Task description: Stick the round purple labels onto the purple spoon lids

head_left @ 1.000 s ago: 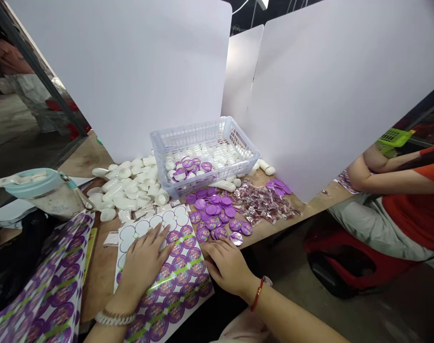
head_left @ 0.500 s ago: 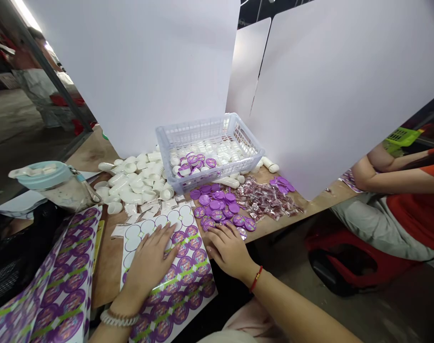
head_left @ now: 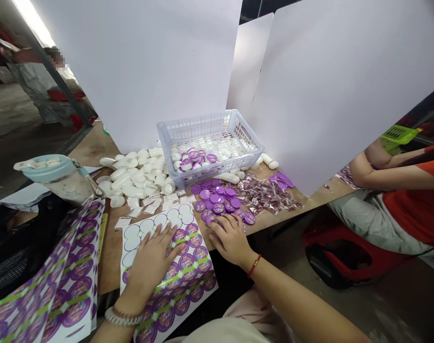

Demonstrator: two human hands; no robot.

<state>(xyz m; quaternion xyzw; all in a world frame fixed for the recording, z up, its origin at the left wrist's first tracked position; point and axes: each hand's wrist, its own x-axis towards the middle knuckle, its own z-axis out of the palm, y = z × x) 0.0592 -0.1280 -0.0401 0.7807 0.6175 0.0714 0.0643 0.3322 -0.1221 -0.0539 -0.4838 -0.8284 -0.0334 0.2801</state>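
Note:
My left hand (head_left: 153,259) lies flat with fingers spread on a sheet of round purple stickers (head_left: 183,281). The top rows of that sheet show blank white circles where stickers are gone. At the near edge of a pile of purple round lids (head_left: 217,197), my right hand (head_left: 231,238) rests with its fingers bent down. Its fingertips touch the lids, several of which carry stickers; whether it pinches one is hidden. White plastic cups and scoops (head_left: 138,176) are heaped to the left of the lids, with small white packets (head_left: 152,205) in front of them.
A clear plastic basket (head_left: 217,169) holds white pieces and stickered lids. Brown-red small packets (head_left: 270,195) lie right of the lids. More sticker sheets (head_left: 74,276) and a blue-lidded cup (head_left: 56,178) stand at left. White panels (head_left: 149,62) rise behind. A person in red (head_left: 409,205) sits at right.
My right hand has shifted slightly up over the near lids, its fingers more bent. My left hand stays flat on the sheet. The camera view has shifted slightly.

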